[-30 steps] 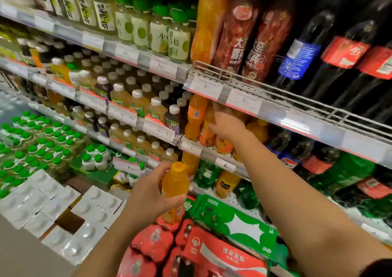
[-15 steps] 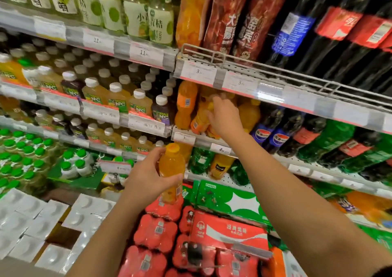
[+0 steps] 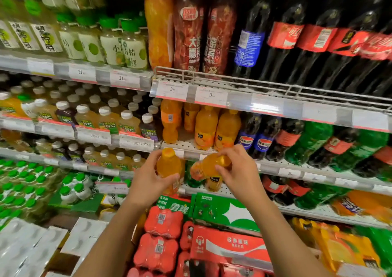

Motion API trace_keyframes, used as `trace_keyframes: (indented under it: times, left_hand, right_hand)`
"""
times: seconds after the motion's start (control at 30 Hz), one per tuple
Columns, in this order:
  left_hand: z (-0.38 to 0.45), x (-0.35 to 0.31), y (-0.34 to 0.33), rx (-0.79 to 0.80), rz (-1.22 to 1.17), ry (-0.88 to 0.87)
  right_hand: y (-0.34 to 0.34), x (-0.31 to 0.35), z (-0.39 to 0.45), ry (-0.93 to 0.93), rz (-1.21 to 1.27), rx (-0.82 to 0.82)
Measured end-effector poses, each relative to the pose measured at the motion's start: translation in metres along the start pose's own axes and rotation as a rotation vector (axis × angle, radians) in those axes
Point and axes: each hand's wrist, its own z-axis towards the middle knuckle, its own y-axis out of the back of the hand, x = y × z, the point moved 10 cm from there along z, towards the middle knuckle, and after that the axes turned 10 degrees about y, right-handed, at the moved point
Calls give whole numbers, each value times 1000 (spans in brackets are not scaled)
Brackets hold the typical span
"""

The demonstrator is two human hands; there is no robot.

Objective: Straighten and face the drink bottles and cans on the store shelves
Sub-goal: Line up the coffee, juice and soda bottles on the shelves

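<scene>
My left hand (image 3: 148,181) grips a small orange drink bottle (image 3: 168,166) upright, its orange cap on top. My right hand (image 3: 239,170) grips a second orange bottle (image 3: 206,167) that lies tilted, cap towards the right, in front of the shelf edge. Both bottles hang just below the middle shelf (image 3: 184,147), where several orange bottles (image 3: 205,128) stand, with a gap of bare perforated shelf between them. To their right stand dark cola bottles (image 3: 247,138) and green soda bottles (image 3: 307,143).
Large soda bottles (image 3: 284,41) fill the top shelf behind a wire rail (image 3: 233,78). White-capped juice bottles (image 3: 106,119) line the left shelves. Red shrink-wrapped packs (image 3: 163,221), a green carton (image 3: 224,213) and a red carton (image 3: 229,247) sit below my arms.
My right hand has pulled an orange bottle off the middle shelf and down towards me. My left hand has kept its bottle and risen slightly closer to the shelf.
</scene>
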Motion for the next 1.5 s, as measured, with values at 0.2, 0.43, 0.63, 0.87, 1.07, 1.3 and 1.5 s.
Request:
trace_keyframes:
  times: [0.2,0.43,0.63,0.87,1.07,1.3,1.5]
  left_hand:
    - [22,-3,-33,60,50,33]
    - [57,-34,-43,-1,92,-13]
    - [82,-61,-28,-276,-66,-37]
    - [102,-68,-36,-400,-80,-76]
    - [118,-57,-45,-440,27,-64]
    - [130,-48,-45,-428,39,-42]
    - [148,-54,-45,-384,155,32]
  right_hand:
    - [-21,-56,-55,-102,-42,228]
    - [-16,-108,-100,-175,-52,314]
    - [-3,-132,-111,-207,-10,286]
    - [14,-143,-106,-191,7,234]
    - [22,-146,-103,-195,2,234]
    - [26,-146,-96,-201,-17,223]
    - [25,-140,-88,-187,-29,225]
